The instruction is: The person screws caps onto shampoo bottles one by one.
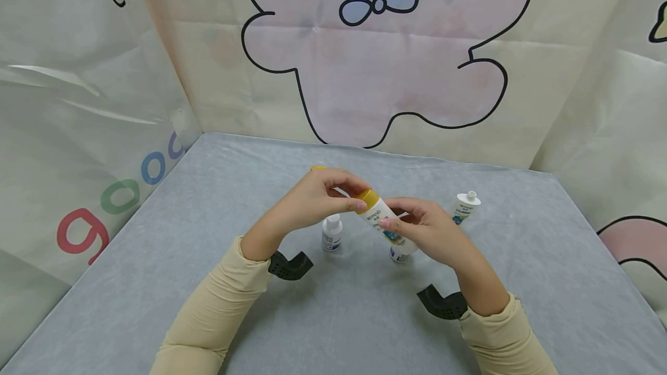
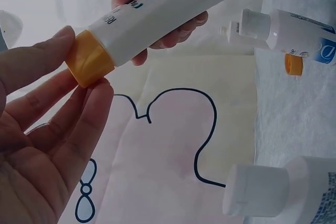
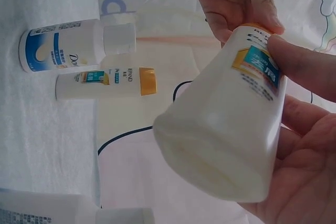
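A white shampoo bottle with a yellow cap is held tilted above the table, its cap toward the left. The left hand pinches that cap between thumb and fingers. Around the bottle's body, the right hand grips with its thumb on the labelled front. In the right wrist view the bottle's base faces the camera. The cap sits on the bottle's end, the fingers partly covering it.
Below the hands stand a small white-capped bottle and another bottle, partly hidden. A capless bottle stands at the right. Behind the left hand is a yellow-capped bottle. A loose yellow cap lies on the grey cloth.
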Available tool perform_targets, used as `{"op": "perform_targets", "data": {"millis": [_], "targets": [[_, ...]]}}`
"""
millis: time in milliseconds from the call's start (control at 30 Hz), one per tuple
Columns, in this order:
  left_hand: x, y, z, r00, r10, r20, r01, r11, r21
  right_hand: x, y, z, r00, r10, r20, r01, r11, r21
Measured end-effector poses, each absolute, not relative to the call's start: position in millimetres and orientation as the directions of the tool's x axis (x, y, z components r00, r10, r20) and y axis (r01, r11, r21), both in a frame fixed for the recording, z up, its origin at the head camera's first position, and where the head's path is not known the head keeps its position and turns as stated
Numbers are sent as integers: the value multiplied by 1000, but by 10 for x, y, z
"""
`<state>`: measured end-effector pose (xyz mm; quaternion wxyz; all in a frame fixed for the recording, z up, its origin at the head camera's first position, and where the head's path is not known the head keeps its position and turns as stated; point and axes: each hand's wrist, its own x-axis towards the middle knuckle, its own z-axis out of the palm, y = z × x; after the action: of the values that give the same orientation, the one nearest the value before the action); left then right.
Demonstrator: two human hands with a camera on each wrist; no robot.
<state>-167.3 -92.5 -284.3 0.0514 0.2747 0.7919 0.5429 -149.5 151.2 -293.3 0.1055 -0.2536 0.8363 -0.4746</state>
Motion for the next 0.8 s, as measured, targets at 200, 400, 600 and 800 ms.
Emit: {"op": "perform_targets", "data": {"millis": [200,400,600,800], "targets": [[-1684,-932,-2847,-822,511,252,412,229,882,-1506,1523,-2941,-835,-547,65,-335,411,-848],[-1697,-938,-2869,-791,542,284,445,190,875,-1506,1525,-2936,-835,-547,50,-324,416,-850],[-1687,-944,-2854,-798,544,262,430,208,879,-1509,1514,-2937,-834,-548,62,-328,403,-854],[-1686,-943,-2849,-794,536,286,447,197,872,-1516,1503,-2943,-860,-509,29,-275,414,-868]]}}
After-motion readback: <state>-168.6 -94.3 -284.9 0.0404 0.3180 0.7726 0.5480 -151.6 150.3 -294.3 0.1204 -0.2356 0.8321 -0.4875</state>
